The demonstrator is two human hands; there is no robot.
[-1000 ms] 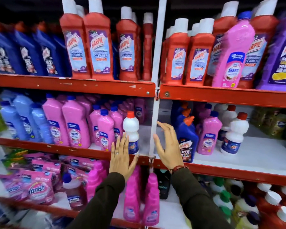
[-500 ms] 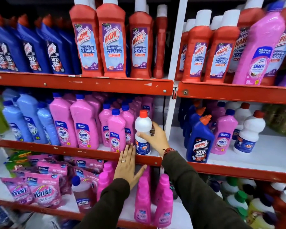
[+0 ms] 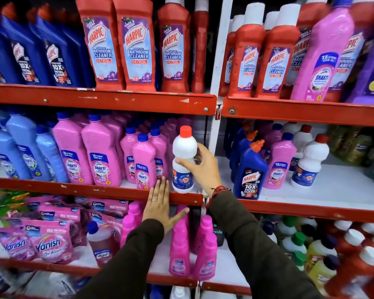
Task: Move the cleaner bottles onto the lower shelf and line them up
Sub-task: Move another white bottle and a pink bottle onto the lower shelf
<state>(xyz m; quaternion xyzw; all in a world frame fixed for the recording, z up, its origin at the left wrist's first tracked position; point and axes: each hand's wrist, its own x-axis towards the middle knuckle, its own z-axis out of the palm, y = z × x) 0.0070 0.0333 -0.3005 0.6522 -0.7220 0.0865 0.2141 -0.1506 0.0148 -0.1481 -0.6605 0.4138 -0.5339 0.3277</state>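
Observation:
A white cleaner bottle (image 3: 183, 152) with a red cap and blue label stands at the right end of the middle left shelf (image 3: 73, 189). My right hand (image 3: 201, 167) is wrapped around its middle. My left hand (image 3: 160, 205) lies flat, fingers together, against that shelf's red front edge just left of the bottle, holding nothing. Pink Shakti bottles (image 3: 99, 156) fill the shelf to the left. Two more white red-capped bottles (image 3: 309, 162) stand on the middle right shelf (image 3: 333, 190), behind a blue Harpic bottle (image 3: 252, 171).
Red Harpic bathroom cleaner bottles (image 3: 136, 44) line the top shelf. Light blue bottles (image 3: 20, 152) stand at the middle left. The lower shelf (image 3: 160, 275) holds pink Vanish pouches (image 3: 50, 244) and pink Vanish bottles (image 3: 203, 253). A white upright post (image 3: 217, 67) divides the bays.
My right hand moved left from the post and closed around the white bottle. My left hand slid up onto the shelf edge. The view drew closer to the shelves.

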